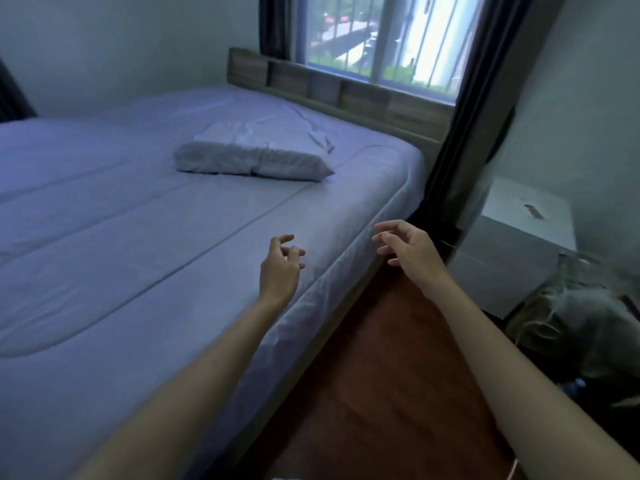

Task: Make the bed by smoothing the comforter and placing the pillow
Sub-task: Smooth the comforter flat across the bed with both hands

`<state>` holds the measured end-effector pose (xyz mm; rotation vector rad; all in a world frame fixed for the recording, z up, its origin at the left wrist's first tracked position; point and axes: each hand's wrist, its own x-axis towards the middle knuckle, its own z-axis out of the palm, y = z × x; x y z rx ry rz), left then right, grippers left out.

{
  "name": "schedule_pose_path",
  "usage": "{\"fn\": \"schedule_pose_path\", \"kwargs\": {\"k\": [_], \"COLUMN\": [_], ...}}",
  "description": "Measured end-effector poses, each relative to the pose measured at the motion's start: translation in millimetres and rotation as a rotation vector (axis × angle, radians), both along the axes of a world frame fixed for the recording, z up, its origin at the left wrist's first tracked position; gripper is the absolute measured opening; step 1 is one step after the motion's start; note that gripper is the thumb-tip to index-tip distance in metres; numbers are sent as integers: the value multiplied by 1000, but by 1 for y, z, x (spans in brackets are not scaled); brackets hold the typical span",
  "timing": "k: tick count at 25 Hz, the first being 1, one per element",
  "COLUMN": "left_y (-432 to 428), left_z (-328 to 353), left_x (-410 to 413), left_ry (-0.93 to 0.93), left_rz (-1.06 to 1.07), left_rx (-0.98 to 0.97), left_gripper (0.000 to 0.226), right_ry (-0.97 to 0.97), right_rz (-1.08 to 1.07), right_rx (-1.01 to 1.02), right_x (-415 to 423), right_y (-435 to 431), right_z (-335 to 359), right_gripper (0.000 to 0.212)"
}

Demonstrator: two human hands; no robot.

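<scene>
Presently we hold our left hand (pixel 280 268) and right hand (pixel 408 247) out by the comforter's (pixel 138 237) near edge, both empty, fingers loosely curled. Pillow (pixel 252 157): flat on the comforter near the headboard (pixel 339 91), well apart from both hands.

Dim, window-lit (pixel 381 46), soft, edge-warped.

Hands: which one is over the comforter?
The left hand, over the comforter near its edge; the right hand is past that edge, over the floor.
</scene>
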<state>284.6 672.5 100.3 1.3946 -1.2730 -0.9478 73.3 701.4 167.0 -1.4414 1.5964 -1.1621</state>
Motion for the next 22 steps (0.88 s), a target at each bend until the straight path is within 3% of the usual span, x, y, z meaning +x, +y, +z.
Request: {"fn": "schedule_pose_path", "kwargs": {"k": [6, 12, 20, 22], "left_y": [-73, -163, -131, -103], "left_z": [-48, -153, -253, -258], "left_x": [3, 45, 157, 173], "left_ry": [-193, -481, -917, -899], "left_rz": [203, 300, 388, 574], "left_rx": [28, 180, 683, 892], "left_gripper": [25, 44, 62, 62], "right_ry": [-87, -66, 23, 21], "right_rz": [192, 345, 563, 672], "right_rx": [70, 249, 391, 406], "right_x": [10, 37, 121, 156], "right_y": [-107, -233, -346, -346], "right_z": [-36, -110, -181, -198], "right_gripper": [20, 20, 23, 22]}}
